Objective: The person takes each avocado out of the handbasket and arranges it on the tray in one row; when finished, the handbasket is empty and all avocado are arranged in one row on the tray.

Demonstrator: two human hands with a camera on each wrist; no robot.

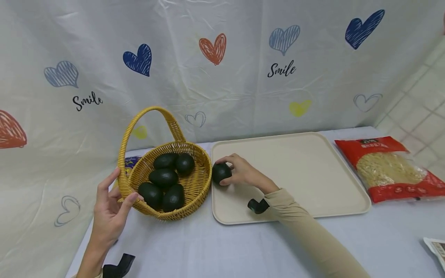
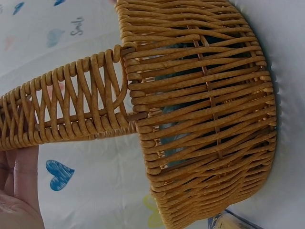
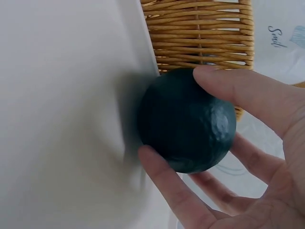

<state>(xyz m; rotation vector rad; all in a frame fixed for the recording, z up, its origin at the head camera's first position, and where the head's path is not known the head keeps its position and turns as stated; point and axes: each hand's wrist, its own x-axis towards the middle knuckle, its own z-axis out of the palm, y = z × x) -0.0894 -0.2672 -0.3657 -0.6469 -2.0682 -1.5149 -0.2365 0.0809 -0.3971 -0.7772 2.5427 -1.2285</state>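
A yellow wicker basket (image 1: 199,191) stands on the left with several dark green avocados (image 1: 163,177) in it. My left hand (image 1: 110,218) holds the lower left part of its arched handle (image 1: 122,162), between thumb and fingers. In the left wrist view the basket's woven side (image 2: 205,105) fills much of the picture, and only part of the left hand (image 2: 21,191) shows. Over the left edge of the cream tray (image 1: 288,173), right beside the basket, my right hand (image 1: 245,172) grips one avocado (image 1: 221,173). Thumb and fingertips spread around this avocado (image 3: 186,124) in the right wrist view.
A red bag with pale yellow contents (image 1: 389,170) lies right of the tray. Behind the basket, a blue and yellow package (image 1: 131,162) is partly hidden. A white packet (image 1: 437,249) reaches in at the right edge. A printed sheet (image 1: 236,96) hangs behind the table.
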